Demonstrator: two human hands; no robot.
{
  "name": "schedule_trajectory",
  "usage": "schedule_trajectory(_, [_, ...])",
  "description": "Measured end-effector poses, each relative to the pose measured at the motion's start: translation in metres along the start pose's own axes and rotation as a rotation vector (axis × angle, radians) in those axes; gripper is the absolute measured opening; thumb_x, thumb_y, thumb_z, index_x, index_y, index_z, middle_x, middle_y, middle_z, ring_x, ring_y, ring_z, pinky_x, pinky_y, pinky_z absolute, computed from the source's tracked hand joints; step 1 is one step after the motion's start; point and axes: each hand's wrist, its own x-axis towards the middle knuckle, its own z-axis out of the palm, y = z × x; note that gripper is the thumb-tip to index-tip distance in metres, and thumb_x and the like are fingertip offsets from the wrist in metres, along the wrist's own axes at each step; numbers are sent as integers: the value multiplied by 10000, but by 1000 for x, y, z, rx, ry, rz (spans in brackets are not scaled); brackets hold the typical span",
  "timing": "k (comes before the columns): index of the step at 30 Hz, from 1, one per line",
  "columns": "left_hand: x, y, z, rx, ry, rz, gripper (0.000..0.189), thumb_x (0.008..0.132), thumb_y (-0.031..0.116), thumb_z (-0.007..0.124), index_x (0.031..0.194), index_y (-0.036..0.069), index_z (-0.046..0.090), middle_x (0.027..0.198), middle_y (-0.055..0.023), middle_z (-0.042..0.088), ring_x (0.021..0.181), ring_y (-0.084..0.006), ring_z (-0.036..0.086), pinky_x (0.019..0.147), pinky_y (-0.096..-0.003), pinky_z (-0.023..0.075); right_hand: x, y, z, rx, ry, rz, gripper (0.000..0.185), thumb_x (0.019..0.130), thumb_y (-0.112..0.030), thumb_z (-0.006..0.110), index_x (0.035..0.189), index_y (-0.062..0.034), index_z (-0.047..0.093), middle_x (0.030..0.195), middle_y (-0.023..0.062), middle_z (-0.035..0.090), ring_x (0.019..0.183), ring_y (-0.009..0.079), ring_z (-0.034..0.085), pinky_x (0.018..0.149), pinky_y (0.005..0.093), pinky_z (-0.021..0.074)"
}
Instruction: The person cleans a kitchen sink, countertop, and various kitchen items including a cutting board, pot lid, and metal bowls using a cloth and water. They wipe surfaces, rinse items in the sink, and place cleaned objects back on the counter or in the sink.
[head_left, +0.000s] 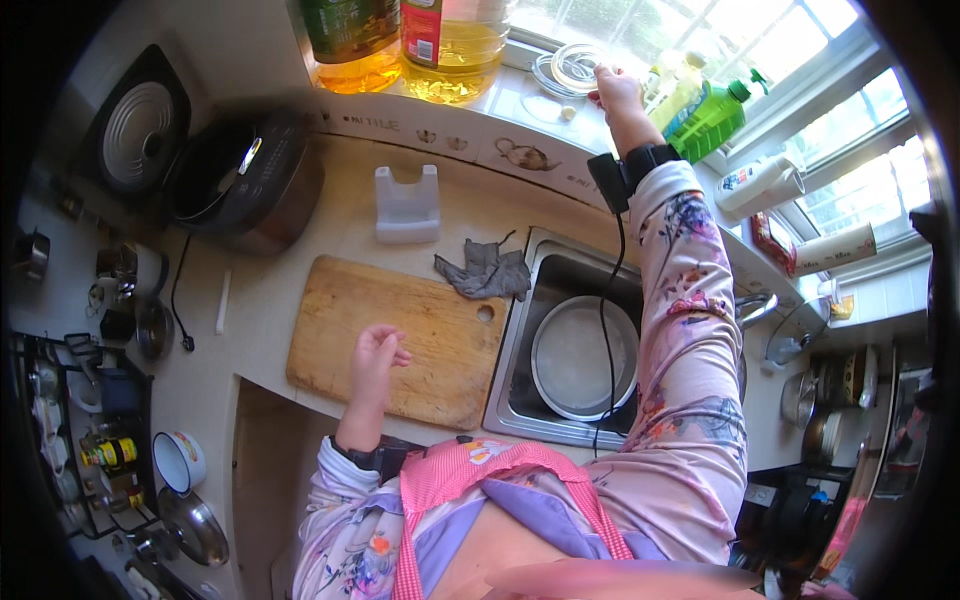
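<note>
At the window sill (517, 112), my right hand (619, 88) is stretched out with its fingers on the edge of a round clear lid with a pale rim (579, 67). Another clear round piece (545, 75) lies partly under it. My left hand (377, 354) hovers over a wooden cutting board (427, 315), fingers loosely curled and holding nothing. A crumpled grey cloth (487, 270) rests across the board's far edge. Right of the board, a round metal pan (583, 352) sits in the steel sink (517, 390). A black cable hangs from my right wrist.
Large oil bottles (454, 60) and a green pump bottle (709, 120) stand on the sill. A white plastic holder (407, 214) is on the counter. To the left are a rice cooker with raised lid (255, 180), an enamel pot (180, 463) and a dish rack (90, 532).
</note>
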Motion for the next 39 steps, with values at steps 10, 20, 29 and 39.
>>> schedule_trajectory(10, [-22,-23,-28,28,123,-82,194,919,123,528,1080,24,484,953,-105,587,694,-134,596,605,-244,495,72,57,24,-939,-59,-501,192,856,-193,519,927,-61,639,867,109,650,760,263,643,649,397,508])
schedule_trajectory(20, [-19,-19,-16,-29,77,-59,184,907,125,555,1036,9,494,915,-63,582,697,-111,579,615,-239,496,96,72,28,-772,-90,-321,457,902,-250,476,1260,34,473,1133,238,579,1045,345,556,919,391,408])
schedule_trajectory(29, [-38,-22,-36,85,98,-84,186,903,130,567,1031,16,497,890,-42,567,702,-95,568,611,-234,491,-142,96,-3,-332,-388,-611,316,913,-303,552,814,-6,600,796,92,591,687,190,515,629,290,431])
schedule_trajectory(39, [-110,-35,-59,165,113,35,186,914,160,566,1026,21,511,875,-35,564,699,-91,570,615,-221,486,-211,248,66,-769,-1014,-355,442,801,-214,640,1219,-96,561,1086,275,553,1059,422,521,919,428,433])
